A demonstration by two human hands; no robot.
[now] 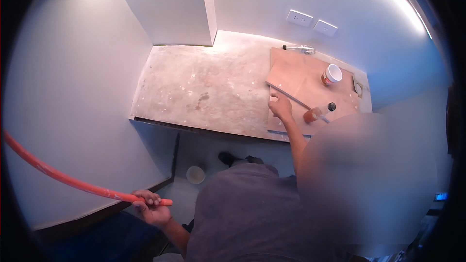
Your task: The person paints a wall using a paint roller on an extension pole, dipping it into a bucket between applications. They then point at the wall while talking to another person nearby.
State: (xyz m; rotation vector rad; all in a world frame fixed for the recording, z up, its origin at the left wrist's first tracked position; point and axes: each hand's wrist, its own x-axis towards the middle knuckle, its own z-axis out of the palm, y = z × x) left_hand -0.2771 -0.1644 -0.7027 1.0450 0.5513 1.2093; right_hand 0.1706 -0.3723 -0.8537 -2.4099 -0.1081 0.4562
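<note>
My left hand [154, 208], at the lower left, is closed around an orange pipe [73, 183] close to its end. A short stub of it sticks out past my fingers, while the rest runs up to the left edge of the view. My right hand [280, 106] is over the bench at the left edge of the brown boards [296, 68], its fingers curled. Whether anything is between those fingers I cannot make out. To its right stands a bottle of orange liquid with a dark cap [315, 114]. Farther back is a white-rimmed cup [332, 74].
A clear bottle [302, 49] lies at the back of the stained bench [204, 80]. White sockets [299, 18] are on the wall behind. On the floor is a pale round container [195, 174]. A blurred patch covers the right side.
</note>
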